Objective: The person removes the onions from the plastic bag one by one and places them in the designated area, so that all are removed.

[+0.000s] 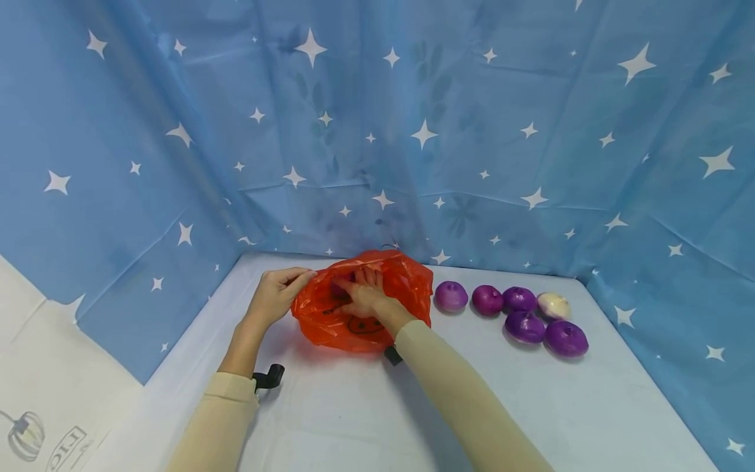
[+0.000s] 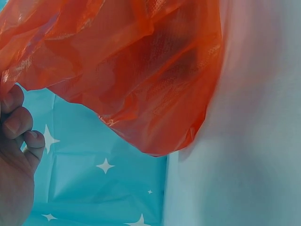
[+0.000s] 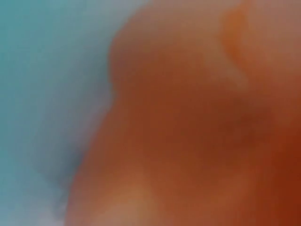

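A thin red-orange plastic bag (image 1: 318,331) with dark print stands with its mouth open on the white table. My left hand (image 1: 276,292) pinches the left edge of its rim; in the left wrist view the fingers (image 2: 19,122) curl at the bag's edge (image 2: 141,103). Inside the mouth reaches my right hand (image 1: 371,305), its fingers spread. A dark purple onion (image 1: 340,291) shows in the bag beside the thumb and index finger, partly covered. The right wrist view is blurred, mostly orange.
Right of the bag lie several purple onions (image 1: 451,297), the others grouped farther right around one white onion (image 1: 554,306). The white table (image 1: 354,413) meets a blue star-patterned curtain (image 1: 425,164) behind and at both sides.
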A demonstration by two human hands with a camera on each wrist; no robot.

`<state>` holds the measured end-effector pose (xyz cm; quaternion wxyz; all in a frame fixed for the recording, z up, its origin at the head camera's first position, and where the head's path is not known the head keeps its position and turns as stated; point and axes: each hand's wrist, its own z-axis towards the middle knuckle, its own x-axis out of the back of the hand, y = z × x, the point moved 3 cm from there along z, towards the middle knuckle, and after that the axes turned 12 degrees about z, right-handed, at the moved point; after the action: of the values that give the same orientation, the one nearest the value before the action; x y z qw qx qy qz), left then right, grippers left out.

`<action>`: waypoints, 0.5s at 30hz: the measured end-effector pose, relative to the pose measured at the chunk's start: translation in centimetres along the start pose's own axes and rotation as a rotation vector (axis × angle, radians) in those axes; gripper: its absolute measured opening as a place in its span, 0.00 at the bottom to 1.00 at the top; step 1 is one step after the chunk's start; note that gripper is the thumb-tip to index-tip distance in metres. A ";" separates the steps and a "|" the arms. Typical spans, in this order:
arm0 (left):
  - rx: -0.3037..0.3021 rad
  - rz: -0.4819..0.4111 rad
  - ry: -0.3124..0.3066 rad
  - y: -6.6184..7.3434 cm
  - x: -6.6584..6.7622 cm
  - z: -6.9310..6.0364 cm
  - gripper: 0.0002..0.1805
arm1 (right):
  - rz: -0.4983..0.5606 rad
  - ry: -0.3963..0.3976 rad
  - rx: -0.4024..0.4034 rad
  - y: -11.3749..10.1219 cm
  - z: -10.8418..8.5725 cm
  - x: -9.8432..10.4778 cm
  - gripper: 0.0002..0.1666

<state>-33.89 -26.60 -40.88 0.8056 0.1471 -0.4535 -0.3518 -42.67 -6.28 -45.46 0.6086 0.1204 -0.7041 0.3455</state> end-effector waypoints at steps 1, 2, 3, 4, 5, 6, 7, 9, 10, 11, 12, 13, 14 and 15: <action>0.003 0.002 0.001 0.0 0.0 0.0 0.12 | -0.002 0.001 0.002 0.0 0.0 0.0 0.47; 0.003 0.005 0.002 0.1 0.0 0.0 0.12 | -0.005 0.003 0.003 0.0 0.0 0.0 0.47; 0.003 0.007 0.002 0.1 0.1 0.0 0.12 | -0.004 0.003 0.003 0.1 0.0 -0.1 0.47; 0.007 0.007 0.003 0.1 0.1 0.0 0.12 | -0.011 0.005 0.006 0.1 0.0 -0.1 0.46; 0.007 0.007 0.002 0.1 0.1 0.1 0.12 | -0.015 0.007 0.007 0.1 0.0 -0.1 0.46; 0.010 0.009 0.003 0.1 0.1 0.1 0.12 | -0.021 0.008 0.010 0.2 0.0 -0.1 0.46; 0.012 0.008 0.004 0.1 0.1 0.0 0.12 | -0.026 0.008 0.013 0.2 0.0 -0.1 0.45; 0.013 0.009 0.006 0.0 0.1 0.0 0.12 | -0.033 0.011 0.019 0.2 -0.1 -0.1 0.44; 0.014 0.010 0.005 0.0 0.1 0.0 0.12 | -0.038 0.014 0.022 0.2 -0.2 -0.1 0.44; 0.015 0.008 0.003 0.0 0.1 0.0 0.12 | -0.036 0.015 0.024 0.1 -0.3 0.0 0.43; 0.017 0.007 0.002 0.0 0.1 0.0 0.12 | -0.035 0.019 0.028 0.1 -0.4 0.1 0.42; 0.020 0.004 -0.001 -0.1 0.1 0.0 0.12 | -0.031 0.021 0.031 0.1 -0.5 0.2 0.41; 0.022 0.001 -0.005 -0.1 0.1 0.0 0.13 | -0.028 0.027 0.033 0.0 -0.6 0.2 0.40; 0.024 -0.001 -0.010 -0.1 0.1 0.0 0.13 | -0.027 0.030 0.034 0.0 -0.6 0.3 0.39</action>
<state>-33.89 -26.71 -40.86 0.8014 0.1553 -0.4615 -0.3475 -42.24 -5.79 -45.17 0.6215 0.1350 -0.6873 0.3509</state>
